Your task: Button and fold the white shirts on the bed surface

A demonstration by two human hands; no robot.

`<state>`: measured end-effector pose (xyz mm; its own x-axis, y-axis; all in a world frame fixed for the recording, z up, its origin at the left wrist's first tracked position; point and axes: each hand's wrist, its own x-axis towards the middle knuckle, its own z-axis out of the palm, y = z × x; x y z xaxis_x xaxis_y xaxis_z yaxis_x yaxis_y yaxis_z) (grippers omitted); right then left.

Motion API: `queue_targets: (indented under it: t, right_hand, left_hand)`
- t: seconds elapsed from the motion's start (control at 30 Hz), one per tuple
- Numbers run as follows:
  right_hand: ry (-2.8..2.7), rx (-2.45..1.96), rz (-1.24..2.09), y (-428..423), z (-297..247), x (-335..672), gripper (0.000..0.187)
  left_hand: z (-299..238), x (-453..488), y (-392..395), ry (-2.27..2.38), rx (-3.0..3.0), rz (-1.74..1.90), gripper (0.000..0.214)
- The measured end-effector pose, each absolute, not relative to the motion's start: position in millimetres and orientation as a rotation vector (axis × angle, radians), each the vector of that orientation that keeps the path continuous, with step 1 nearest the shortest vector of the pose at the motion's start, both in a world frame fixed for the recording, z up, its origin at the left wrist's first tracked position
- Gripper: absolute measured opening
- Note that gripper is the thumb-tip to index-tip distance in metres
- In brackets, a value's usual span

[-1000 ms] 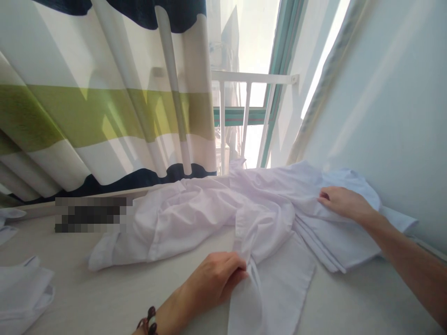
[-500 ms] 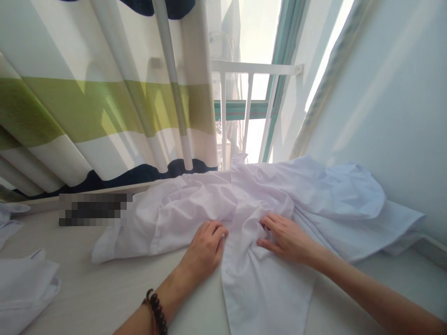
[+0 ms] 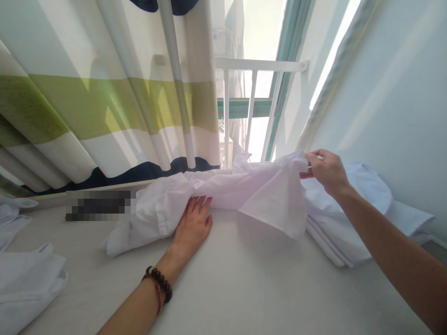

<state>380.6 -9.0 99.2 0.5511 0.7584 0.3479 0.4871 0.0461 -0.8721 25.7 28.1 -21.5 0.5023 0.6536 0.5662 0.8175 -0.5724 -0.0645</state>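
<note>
A white shirt [image 3: 223, 193] lies crumpled across the pale table [image 3: 244, 288] near the window. My left hand [image 3: 192, 225] rests flat on the shirt's near edge, fingers stretched out, a dark bead bracelet on its wrist. My right hand [image 3: 326, 170] is raised at the right and pinches a fold of the shirt, lifting a flap of cloth off the table. Under and behind that hand lies more white fabric [image 3: 352, 218], partly folded in layers.
A striped curtain [image 3: 104, 93] in cream, green and navy hangs behind the table. A white window rail [image 3: 258, 65] stands at the back centre, a pale wall [image 3: 394, 93] at the right. Other white garments [image 3: 28, 284] lie at the left edge.
My right hand left the middle of the shirt, moved up and right and lifted a flap of it. The part that hung over the near table has been pulled back. My left hand shifted slightly left.
</note>
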Motion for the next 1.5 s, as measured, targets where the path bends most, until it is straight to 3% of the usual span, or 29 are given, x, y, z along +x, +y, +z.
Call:
queue_targets:
  t: [0.1, 0.23, 0.4, 0.47, 0.6, 0.67, 0.73, 0.97, 1.17, 1.3, 1.37, 1.5]
  right_hand:
    - [-1.156, -1.659, 0.195, 7, 86, 366, 0.023]
    - [-1.728, -1.672, -0.120, -18, 50, 310, 0.050]
    - [-2.291, -1.396, -0.290, -64, 2, 243, 0.051]
    - [-2.358, -1.351, -0.219, -63, -10, 236, 0.050]
    - [-2.282, -1.476, -0.116, -42, -10, 256, 0.023]
    - [-2.149, -1.530, -0.072, -36, 3, 273, 0.022]
    - [-1.955, -1.540, 0.011, -35, 24, 288, 0.021]
    - [-1.773, -1.544, 0.943, -8, 93, 317, 0.029]
    - [-1.955, -2.073, 0.077, 43, 50, 307, 0.024]
    - [-2.054, -1.908, -0.155, 40, 50, 295, 0.039]
    - [-2.161, -1.755, -0.196, 29, 63, 290, 0.037]
    - [-2.497, -1.626, 0.155, 10, 71, 275, 0.029]
  left_hand:
    - [-25, 22, 42, -1.336, -2.421, -0.784, 0.041]
    - [-26, 17, 49, -1.357, -2.499, -0.824, 0.020]
    - [-13, 10, 42, -1.345, -2.473, -0.885, 0.028]
    - [-8, 6, 34, -1.269, -2.530, -0.917, 0.031]
    - [-2, 1, 23, -1.045, -2.659, -1.023, 0.030]
    - [-3, 2, 23, -0.969, -2.647, -1.069, 0.022]
    - [-3, 5, 25, -0.869, -2.611, -1.092, 0.027]
    - [-5, 10, 27, -0.941, -2.404, -0.959, 0.050]
    - [-9, -3, 43, -1.118, -2.468, -0.971, 0.045]
    - [-11, -10, 53, -1.230, -2.476, -1.047, 0.026]
    - [-10, -10, 54, -1.217, -2.487, -1.077, 0.023]
    - [-8, -8, 53, -1.097, -2.439, -1.044, 0.025]
